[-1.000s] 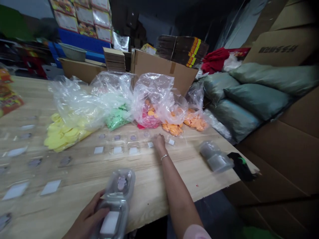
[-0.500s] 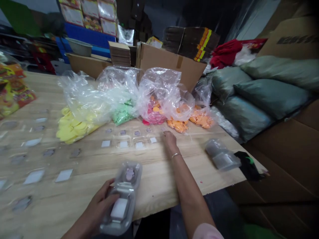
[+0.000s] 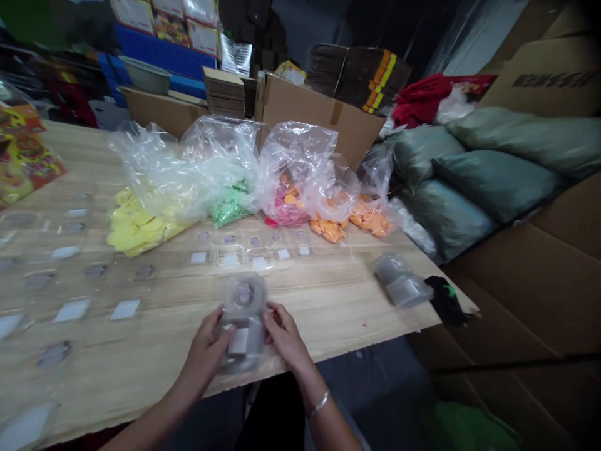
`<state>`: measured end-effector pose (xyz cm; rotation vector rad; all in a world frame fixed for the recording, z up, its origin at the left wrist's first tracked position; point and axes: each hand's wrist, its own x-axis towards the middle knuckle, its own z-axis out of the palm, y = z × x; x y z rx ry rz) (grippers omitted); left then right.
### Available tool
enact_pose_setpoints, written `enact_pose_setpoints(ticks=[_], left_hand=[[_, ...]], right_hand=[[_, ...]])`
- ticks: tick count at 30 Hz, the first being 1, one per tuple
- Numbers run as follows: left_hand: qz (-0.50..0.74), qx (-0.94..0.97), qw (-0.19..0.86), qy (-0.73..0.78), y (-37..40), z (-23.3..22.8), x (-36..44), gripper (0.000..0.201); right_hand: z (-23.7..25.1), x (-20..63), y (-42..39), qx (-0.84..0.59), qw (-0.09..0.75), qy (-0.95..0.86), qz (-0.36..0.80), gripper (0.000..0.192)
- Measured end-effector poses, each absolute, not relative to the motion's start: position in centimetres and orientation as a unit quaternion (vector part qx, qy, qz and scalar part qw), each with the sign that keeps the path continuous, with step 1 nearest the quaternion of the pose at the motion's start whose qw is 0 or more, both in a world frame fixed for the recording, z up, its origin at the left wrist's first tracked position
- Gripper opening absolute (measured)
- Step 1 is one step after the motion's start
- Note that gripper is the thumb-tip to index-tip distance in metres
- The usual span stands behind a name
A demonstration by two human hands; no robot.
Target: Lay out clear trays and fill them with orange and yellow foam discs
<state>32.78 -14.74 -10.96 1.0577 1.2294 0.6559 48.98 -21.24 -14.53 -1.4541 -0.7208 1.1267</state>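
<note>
Wooden table [image 3: 328, 300] | clear blister stack [image 3: 244, 322], white inserts | both hands [image 3: 248, 341] pinching it

A pale wooden worktop [image 3: 328, 300] carries rows of clear packs [image 3: 244, 254] across its middle. At twelve o'clock lie bags of yellow [image 3: 136, 225], green [image 3: 228, 207], pink [image 3: 286, 210] and orange pieces [image 3: 370, 219]; at three o'clock, a stack of packs [image 3: 401, 282].
</note>
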Motion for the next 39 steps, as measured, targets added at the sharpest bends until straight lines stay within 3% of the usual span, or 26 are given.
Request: enact_pose_setpoints(ticks=[2, 5, 12, 14, 18, 24, 33, 39], left_hand=[[0.323, 0.490, 0.581, 0.563, -14.9, -11.1, 32.5, 0.056], [0.295, 0.516, 0.590, 0.547, -14.8, -11.5, 31.6, 0.061], [0.261, 0.534, 0.547, 0.589, -14.7, -11.5, 30.2, 0.119], [0.250, 0.502, 0.596, 0.575, -14.8, -10.6, 29.9, 0.109], [0.247, 0.465, 0.686, 0.502, -15.6, -9.0, 30.0, 0.069], [0.258, 0.484, 0.712, 0.439, -16.6, -10.2, 34.7, 0.067], [0.230, 0.349, 0.855, 0.306, -17.3, -11.8, 46.7, 0.033], [0.231, 0.315, 0.869, 0.302, -17.1, -12.3, 48.6, 0.021]], right_hand=[[-14.4, 48.4, -21.1, -0.625, 0.573, -0.303, 0.436, 0.046], [-14.1, 47.4, -20.9, -0.618, 0.594, -0.313, 0.408, 0.038], [-15.3, 45.0, -21.2, -0.549, 0.651, -0.297, 0.431, 0.041], [-15.9, 44.8, -21.4, -0.535, 0.667, -0.283, 0.435, 0.041], [-16.2, 44.6, -22.0, -0.527, 0.693, -0.238, 0.431, 0.040], [-15.7, 47.0, -22.7, -0.544, 0.715, -0.212, 0.383, 0.038], [-15.0, 59.8, -25.5, -0.622, 0.727, -0.183, 0.228, 0.041], [-14.0, 64.4, -28.2, -0.708, 0.641, -0.183, 0.233, 0.050]])
